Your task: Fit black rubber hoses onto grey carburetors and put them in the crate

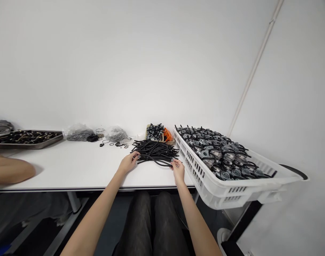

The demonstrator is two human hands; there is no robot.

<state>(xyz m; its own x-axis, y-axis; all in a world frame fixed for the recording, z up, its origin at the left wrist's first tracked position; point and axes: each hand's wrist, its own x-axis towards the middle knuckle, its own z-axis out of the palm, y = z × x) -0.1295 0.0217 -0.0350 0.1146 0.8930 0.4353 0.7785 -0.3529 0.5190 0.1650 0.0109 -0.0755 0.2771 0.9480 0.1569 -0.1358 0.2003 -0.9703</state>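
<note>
A heap of short black rubber hoses (155,149) lies on the white table in front of me. My left hand (129,163) is at the heap's left edge, thumb and fingers closed on a hose end. At the lower right of the heap, my right hand (178,170) pinches the end of a black hose (162,164). One hose seems to run between both hands along the front of the heap; its end in my left fingers is partly hidden.
On the right stands a white plastic crate (202,185) full of grey metal parts (205,154) with black hoses. Behind the heap are a small box of black fittings (155,132) and an orange bin (167,135). Leftward lie plastic bags (80,132), rings, a metal tray (45,143) and another person's arm (12,171).
</note>
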